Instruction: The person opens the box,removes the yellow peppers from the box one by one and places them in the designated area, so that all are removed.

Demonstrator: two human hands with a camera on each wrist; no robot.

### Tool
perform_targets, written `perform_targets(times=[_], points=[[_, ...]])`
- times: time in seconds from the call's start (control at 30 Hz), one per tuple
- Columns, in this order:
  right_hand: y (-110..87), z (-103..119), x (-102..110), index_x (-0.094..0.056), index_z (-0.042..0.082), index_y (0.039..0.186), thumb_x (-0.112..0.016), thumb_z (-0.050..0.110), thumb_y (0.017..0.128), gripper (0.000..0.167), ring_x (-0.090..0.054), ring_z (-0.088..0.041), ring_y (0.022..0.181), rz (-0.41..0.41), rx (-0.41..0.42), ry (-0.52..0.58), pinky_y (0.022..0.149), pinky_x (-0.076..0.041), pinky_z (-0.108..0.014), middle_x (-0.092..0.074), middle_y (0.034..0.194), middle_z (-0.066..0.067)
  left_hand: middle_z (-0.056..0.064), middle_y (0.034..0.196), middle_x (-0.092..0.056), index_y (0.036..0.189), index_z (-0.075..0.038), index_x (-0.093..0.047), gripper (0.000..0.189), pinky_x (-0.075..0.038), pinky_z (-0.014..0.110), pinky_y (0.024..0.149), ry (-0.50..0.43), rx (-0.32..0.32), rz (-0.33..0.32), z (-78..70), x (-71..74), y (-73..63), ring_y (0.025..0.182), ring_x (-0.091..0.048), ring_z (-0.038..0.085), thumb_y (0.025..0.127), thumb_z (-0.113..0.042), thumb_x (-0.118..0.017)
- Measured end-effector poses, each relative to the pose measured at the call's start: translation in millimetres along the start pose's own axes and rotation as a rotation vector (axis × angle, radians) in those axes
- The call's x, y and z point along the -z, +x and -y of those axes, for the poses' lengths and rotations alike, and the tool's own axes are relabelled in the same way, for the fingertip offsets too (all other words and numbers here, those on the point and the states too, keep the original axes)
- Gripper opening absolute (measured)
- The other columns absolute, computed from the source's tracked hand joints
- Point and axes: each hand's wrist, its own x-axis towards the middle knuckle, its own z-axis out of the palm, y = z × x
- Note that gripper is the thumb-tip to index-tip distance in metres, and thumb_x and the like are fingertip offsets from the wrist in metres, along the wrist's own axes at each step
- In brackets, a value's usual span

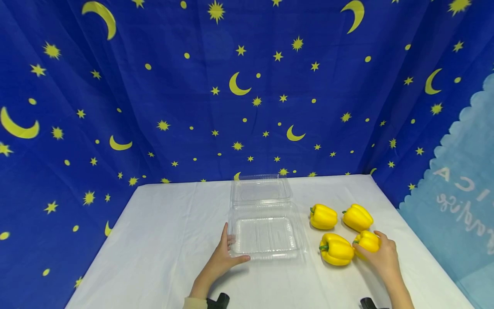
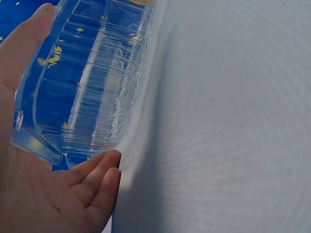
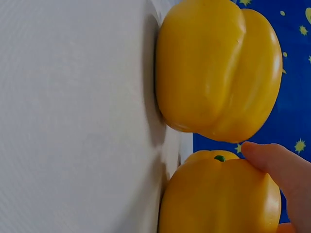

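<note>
My left hand (image 1: 224, 256) rests against the left front corner of a clear plastic clamshell box (image 1: 266, 255), whose lid (image 1: 260, 190) lies back. In the left wrist view, the thumb of the left hand (image 2: 53, 199) extends along the box's rim and the other fingertips touch the wall near the cloth. With thumb and fingers on opposite sides, my right hand (image 1: 386, 256) grips a yellow bell pepper (image 1: 368, 241). Beside it sits another yellow bell pepper (image 1: 336, 249), which shows large in the right wrist view. The held pepper's underside is hidden.
Two more yellow bell peppers stand behind, one on the left (image 1: 323, 216) and one on the right (image 1: 357, 217). A white cloth (image 1: 154, 249) covers the table. Blue star-patterned curtains (image 1: 247, 107) enclose the back and sides, with a light blue cloth (image 1: 463, 171) at the right.
</note>
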Motion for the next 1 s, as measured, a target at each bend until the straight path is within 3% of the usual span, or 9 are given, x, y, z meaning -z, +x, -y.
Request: perform_targets(times=[0.53, 0.67, 0.77, 1.0], points=[[4.1, -1.4, 5.4, -0.011, -0.015, 0.144, -0.057, 0.052, 0.087, 0.099, -0.032, -0.058, 0.116, 0.143, 0.026, -0.125, 0.097, -0.034, -0.071, -0.022, 0.131, -0.046, 0.027, 0.147, -0.033, 0.153, -0.010, 0.007, 0.128, -0.038, 0.061, 0.105, 0.012, 0.005, -0.002, 2.7, 1.9, 2.6, 0.133, -0.038, 0.046, 0.068, -0.041, -0.084], [6.3, 1.9, 11.3, -0.007, -0.018, 0.143, -0.058, 0.054, 0.088, 0.104, -0.030, -0.061, 0.118, 0.185, 0.072, -0.174, 0.099, -0.032, -0.072, -0.020, 0.132, -0.049, 0.027, 0.147, -0.033, 0.153, -0.011, 0.007, 0.128, -0.037, 0.060, 0.106, 0.014, 0.013, -0.007, 2.2, 2.9, 0.7, 0.133, -0.038, 0.045, 0.069, -0.041, -0.084], [5.4, 7.9, 17.1, -0.007, -0.019, 0.143, -0.059, 0.052, 0.088, 0.103, -0.028, -0.062, 0.119, 0.160, 0.110, -0.195, 0.100, -0.031, -0.072, -0.019, 0.133, -0.050, 0.026, 0.147, -0.034, 0.153, -0.010, 0.007, 0.128, -0.036, 0.060, 0.106, 0.030, 0.012, -0.004, 0.2, 4.2, 0.4, 0.134, -0.038, 0.044, 0.068, -0.042, -0.084], [1.4, 33.9, 24.7, -0.014, -0.015, 0.144, -0.058, 0.036, 0.093, 0.084, -0.025, -0.060, 0.124, 0.014, 0.165, -0.143, 0.101, -0.029, -0.072, -0.020, 0.137, -0.047, 0.027, 0.144, -0.038, 0.153, -0.005, 0.004, 0.128, -0.037, 0.061, 0.105, 0.110, -0.013, 0.010, -7.7, 9.5, -0.4, 0.131, -0.042, 0.043, 0.068, -0.044, -0.083]])
